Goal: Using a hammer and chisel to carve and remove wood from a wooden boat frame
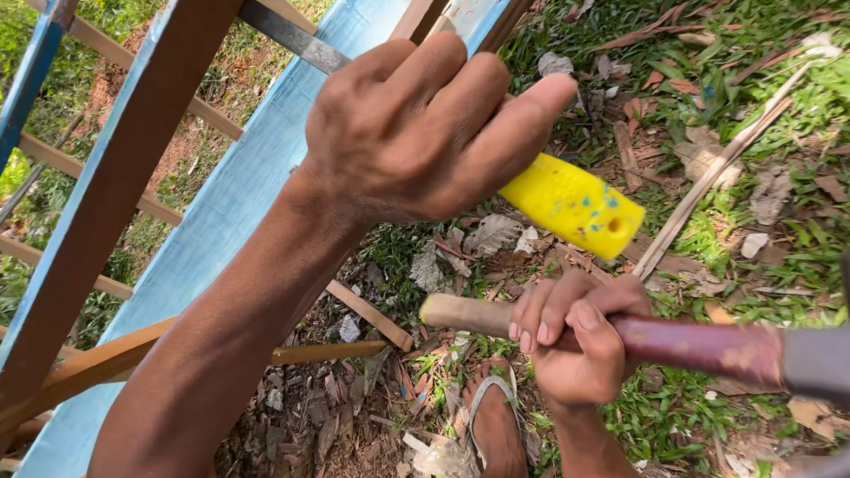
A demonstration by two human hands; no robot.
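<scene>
Head view: left hand [421,132] grips a yellow-handled chisel [572,206] against the blue wooden frame [244,181]; right hand [575,334] clamps a hammer [729,350].

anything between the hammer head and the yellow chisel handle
Nothing visible: open air lies between the hammer head and the yellow handle's butt end; only the left hand wraps the handle higher up.
</scene>
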